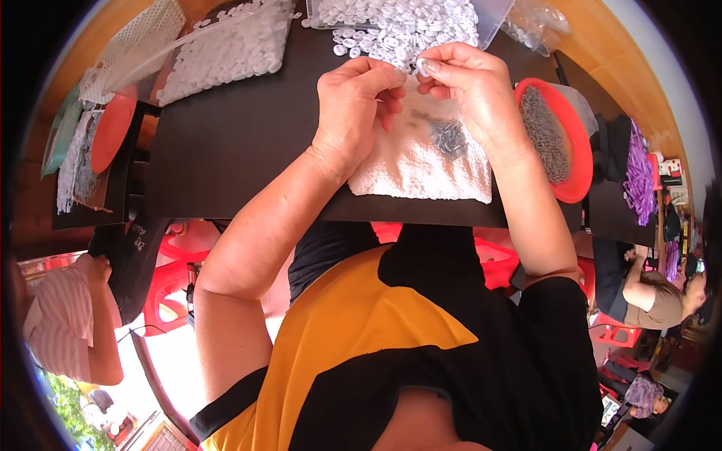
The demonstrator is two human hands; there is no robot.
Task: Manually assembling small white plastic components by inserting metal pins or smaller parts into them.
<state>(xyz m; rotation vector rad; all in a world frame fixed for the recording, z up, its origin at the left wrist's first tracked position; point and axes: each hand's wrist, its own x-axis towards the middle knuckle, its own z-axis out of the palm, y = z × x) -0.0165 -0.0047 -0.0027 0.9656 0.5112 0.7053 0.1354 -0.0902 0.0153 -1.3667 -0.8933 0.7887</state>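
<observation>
Fingers of the right hand pinch a small white plastic piece, closed on it; the left hand, at nine o'clock of it, has fingers curled near but whether they grip anything I cannot tell. Small grey metal parts lie at six o'clock on the white towel on the table.

A red bowl of grey metal pieces sat at the dark bench's right edge. Purple parts lay beyond it, a flat orange dish far left, red stools beneath.
</observation>
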